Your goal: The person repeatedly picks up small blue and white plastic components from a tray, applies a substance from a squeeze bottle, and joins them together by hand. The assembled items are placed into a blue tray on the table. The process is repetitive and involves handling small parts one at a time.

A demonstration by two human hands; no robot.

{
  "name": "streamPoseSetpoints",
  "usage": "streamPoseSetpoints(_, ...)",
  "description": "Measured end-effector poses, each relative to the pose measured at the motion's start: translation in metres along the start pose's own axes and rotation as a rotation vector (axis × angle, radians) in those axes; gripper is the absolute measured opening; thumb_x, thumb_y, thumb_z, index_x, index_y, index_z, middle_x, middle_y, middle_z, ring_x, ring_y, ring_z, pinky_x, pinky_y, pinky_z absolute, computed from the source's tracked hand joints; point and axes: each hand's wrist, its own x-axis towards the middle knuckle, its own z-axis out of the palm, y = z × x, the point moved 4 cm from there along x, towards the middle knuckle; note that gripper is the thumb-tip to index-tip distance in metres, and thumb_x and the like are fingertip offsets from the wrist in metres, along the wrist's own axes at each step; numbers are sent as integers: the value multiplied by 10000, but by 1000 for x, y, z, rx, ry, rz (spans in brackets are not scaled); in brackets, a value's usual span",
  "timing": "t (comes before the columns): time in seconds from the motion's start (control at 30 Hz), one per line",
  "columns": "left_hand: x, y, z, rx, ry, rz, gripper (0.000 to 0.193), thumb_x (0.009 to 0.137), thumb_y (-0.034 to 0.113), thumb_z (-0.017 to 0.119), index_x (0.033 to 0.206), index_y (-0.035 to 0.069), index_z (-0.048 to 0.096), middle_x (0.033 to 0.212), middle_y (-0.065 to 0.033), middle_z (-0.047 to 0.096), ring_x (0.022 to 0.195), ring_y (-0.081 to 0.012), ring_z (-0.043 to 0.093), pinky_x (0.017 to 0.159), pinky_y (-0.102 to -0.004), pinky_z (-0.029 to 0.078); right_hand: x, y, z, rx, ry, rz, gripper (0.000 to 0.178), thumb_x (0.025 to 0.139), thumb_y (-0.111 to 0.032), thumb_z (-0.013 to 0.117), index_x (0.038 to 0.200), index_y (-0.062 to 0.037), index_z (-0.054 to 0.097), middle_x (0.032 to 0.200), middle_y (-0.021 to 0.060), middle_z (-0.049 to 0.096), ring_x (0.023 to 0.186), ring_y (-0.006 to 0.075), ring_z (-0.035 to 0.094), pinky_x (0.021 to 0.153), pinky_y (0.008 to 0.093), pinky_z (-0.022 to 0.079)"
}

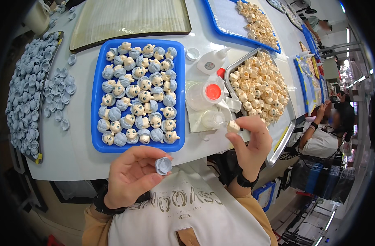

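Observation:
My left hand (pixel 132 174) pinches a light blue, hollow doll hair piece (pixel 163 165) between thumb and fingers, just in front of my apron. My right hand (pixel 253 141), farther right and a little higher, grips a small cream doll head (pixel 233 126) at the fingertips. The two pieces are apart. Beyond my left hand lies a blue tray (pixel 96 90) with several rows of doll heads wearing blue hair. Past my right hand, a metal tray (pixel 291 128) holds a heap of bare cream heads (pixel 259 84).
Loose blue hair pieces (pixel 58 92) lie beside a heaped dark tray (pixel 43 102) at the left. Between the trays stand a white squeeze bottle (pixel 212 61), a red-topped container (pixel 200 96) and a small clear cup (pixel 213 119). Another person (pixel 320 137) sits at the right.

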Motion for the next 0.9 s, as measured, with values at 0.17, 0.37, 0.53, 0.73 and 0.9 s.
streamPoseSetpoints(0.17, 3, -2, 3, -2, -45, -10, 356, 805, -85, 573, 1150, -55, 487, 1107, -136, 560, 987, -169, 580, 867, -315, 480, -7, -26, 22, 456, -246, -116, 340, 637, -58, 795, 920, 17, 622, 810, 105, 642, 717, 215, 591, 641, 313, 451)
streamPoseSetpoints(0.37, 2, 1, 7, -3, -42, 30, 362, 805, -77, 586, 1154, -51, 494, 1097, -110, 556, 976, -148, 565, 857, -300, 472, -3, -55, 42, 472, -366, -267, 359, 635, -106, 803, 933, -1, 632, 763, 73, 633, 664, 195, 579, 578, 277, 441)
streamPoseSetpoints(0.53, -1, -3, 2, 25, -18, 17, 358, 803, -60, 593, 1149, -58, 503, 1085, -106, 555, 953, -144, 566, 845, -295, 471, 0, -49, 30, 267, -307, -229, 330, 629, -93, 793, 906, -2, 639, 755, 65, 634, 656, 197, 577, 582, 286, 443)
streamPoseSetpoints(0.73, 0, -3, 2, 26, -29, 16, 350, 801, -31, 608, 1136, -64, 515, 1069, -100, 558, 940, -139, 565, 833, -291, 470, 18, -18, -1, -287, -169, 35, 240, 667, -43, 736, 873, -12, 616, 718, 76, 587, 650, 198, 566, 593, 302, 435)
streamPoseSetpoints(0.9, 0, -1, 2, 50, -44, 13, 349, 802, -21, 614, 1134, -63, 517, 1059, -94, 557, 934, -135, 563, 829, -290, 470, 22, -9, 11, -392, -260, -65, 199, 678, -71, 734, 823, -29, 605, 678, 62, 549, 637, 218, 538, 577, 329, 424)
